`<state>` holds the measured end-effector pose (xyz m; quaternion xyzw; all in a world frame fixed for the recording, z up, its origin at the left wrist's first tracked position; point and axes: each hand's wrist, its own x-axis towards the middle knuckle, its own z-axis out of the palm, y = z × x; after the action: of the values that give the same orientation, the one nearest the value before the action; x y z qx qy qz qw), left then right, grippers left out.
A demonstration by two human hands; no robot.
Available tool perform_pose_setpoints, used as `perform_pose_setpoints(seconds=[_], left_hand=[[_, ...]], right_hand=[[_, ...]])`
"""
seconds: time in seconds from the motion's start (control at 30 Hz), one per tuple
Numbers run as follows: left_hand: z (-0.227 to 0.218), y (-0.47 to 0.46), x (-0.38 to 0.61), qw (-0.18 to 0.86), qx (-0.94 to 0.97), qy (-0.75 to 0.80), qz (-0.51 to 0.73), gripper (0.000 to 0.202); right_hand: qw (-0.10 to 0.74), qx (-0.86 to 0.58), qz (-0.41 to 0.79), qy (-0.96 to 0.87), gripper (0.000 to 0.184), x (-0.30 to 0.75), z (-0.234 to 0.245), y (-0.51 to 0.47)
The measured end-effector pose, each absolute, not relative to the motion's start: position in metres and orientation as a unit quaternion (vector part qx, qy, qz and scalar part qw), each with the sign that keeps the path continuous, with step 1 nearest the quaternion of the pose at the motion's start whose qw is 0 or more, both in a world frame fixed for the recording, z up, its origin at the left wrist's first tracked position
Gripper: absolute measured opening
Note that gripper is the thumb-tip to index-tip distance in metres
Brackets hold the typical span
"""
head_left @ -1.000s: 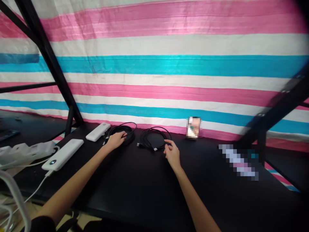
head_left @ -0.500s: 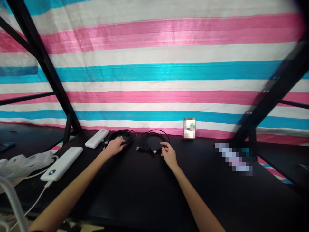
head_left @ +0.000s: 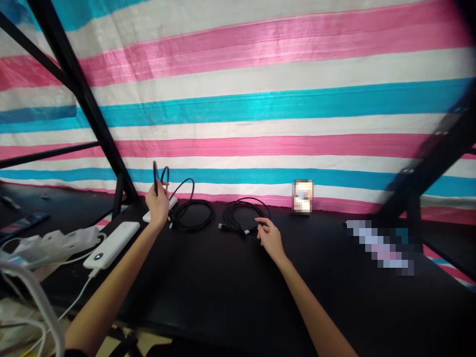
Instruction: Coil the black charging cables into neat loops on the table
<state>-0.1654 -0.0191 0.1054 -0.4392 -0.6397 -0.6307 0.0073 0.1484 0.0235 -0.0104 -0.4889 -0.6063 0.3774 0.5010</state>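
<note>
My left hand (head_left: 157, 204) is raised above the black table (head_left: 230, 282) and closed on one end of a black cable (head_left: 191, 214), whose coil still lies on the table below. A loop of that cable sticks up above my fingers. My right hand (head_left: 270, 238) rests on the table with fingers apart, its fingertips touching the near right edge of a second coiled black cable (head_left: 243, 218). A white power bank (head_left: 170, 204) lies partly hidden behind my left hand.
A second white power bank (head_left: 112, 244) with a lit indicator and a white lead lies at the left. A white power strip (head_left: 52, 242) sits further left. Black frame bars (head_left: 85, 104) cross in front of a striped tarp. Blurred items stand at the back and right.
My left hand has lifted off the left coil, pulling one cable end up into the air. My right hand has stayed by the second coil. The view has shifted slightly.
</note>
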Motion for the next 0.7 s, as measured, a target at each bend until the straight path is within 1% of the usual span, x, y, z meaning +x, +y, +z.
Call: perform_pose_setpoints(seconds=[0.03,0.1,0.17,0.2,0.27,0.33,0.47,0.53,0.57,0.63,0.7], left_hand=[[0.112,-0.026,-0.157,0.001,-0.439,-0.623,-0.647,0.042],[0.124,-0.041,-0.135,-0.080,-0.481,-0.536,-0.689,0.037],[0.130,-0.058,-0.110,-0.159,-0.528,-0.487,-0.678,0.030],[0.131,-0.066,-0.097,-0.210,-0.551,-0.476,-0.652,0.028],[0.127,-0.083,-0.072,-0.350,-0.598,-0.465,-0.551,0.031],[0.118,-0.098,-0.050,-0.461,-0.616,-0.458,-0.446,0.035],[0.091,-0.126,-0.019,-0.611,-0.616,-0.436,-0.238,0.040],[0.079,-0.135,-0.013,-0.615,-0.648,-0.418,-0.164,0.039],[0.074,-0.138,-0.012,-0.588,-0.677,-0.417,-0.148,0.037],[0.068,-0.138,-0.013,-0.492,-0.742,-0.429,-0.150,0.030],[0.067,-0.133,-0.019,-0.398,-0.778,-0.455,-0.170,0.029]], right_hand=[[0.508,-0.482,0.398,-0.593,0.036,0.146,-0.007,0.022],[0.507,-0.467,0.459,-0.561,0.039,0.142,0.003,0.017],[0.478,-0.449,0.539,-0.529,0.042,0.138,0.013,0.010],[0.454,-0.435,0.581,-0.517,0.043,0.137,0.018,0.006],[0.397,-0.404,0.651,-0.505,0.046,0.135,0.025,-0.001],[0.352,-0.374,0.694,-0.505,0.048,0.135,0.030,-0.007],[0.283,-0.319,0.750,-0.505,0.057,0.134,0.032,-0.016],[0.252,-0.322,0.764,-0.499,0.057,0.133,0.032,-0.020],[0.249,-0.332,0.759,-0.502,0.055,0.133,0.032,-0.021],[0.262,-0.352,0.725,-0.530,0.050,0.132,0.032,-0.023],[0.274,-0.363,0.679,-0.576,0.047,0.133,0.031,-0.023]])
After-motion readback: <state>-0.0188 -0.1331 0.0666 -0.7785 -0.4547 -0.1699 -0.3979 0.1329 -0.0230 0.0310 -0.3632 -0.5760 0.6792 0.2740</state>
